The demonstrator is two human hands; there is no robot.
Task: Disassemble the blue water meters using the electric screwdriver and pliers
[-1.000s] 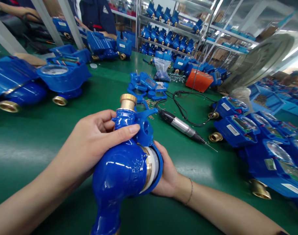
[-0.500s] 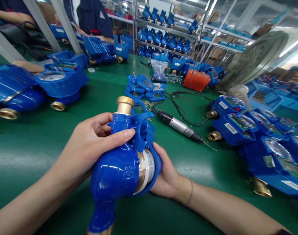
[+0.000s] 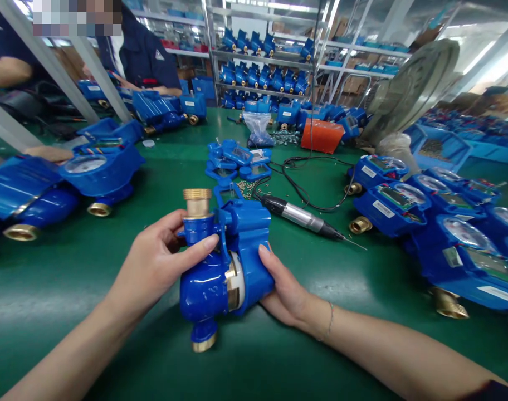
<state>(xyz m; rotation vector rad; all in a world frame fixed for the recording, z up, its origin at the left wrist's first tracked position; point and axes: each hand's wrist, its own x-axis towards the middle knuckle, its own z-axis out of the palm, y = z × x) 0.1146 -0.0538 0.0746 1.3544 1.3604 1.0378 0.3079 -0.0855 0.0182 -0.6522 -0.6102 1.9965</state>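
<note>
Your left hand (image 3: 160, 253) is part-closed round the neck of the blue meter body (image 3: 201, 292), thumb across the near side, fingers curled behind, just under the upper brass threaded end (image 3: 196, 204). Your right hand (image 3: 285, 287) cups the blue housing (image 3: 254, 262) from its right side, thumb on the near face, other fingers mostly hidden underneath. Body and housing sit side by side between your hands, in front of you over the green worktop (image 3: 341, 278); white ring (image 3: 238, 281) shows in the gap between them. Lower brass end (image 3: 204, 342) points down toward you; can't really tell from this angle if it touches the worktop. Beyond your grip: loose screws (image 3: 245, 190), a pile of blue covers (image 3: 237, 156). Screwdriver (image 3: 302, 216) lies right of those, tip angled toward you, well apart from your right hand. Open meters (image 3: 390, 206) stand further right.
</note>
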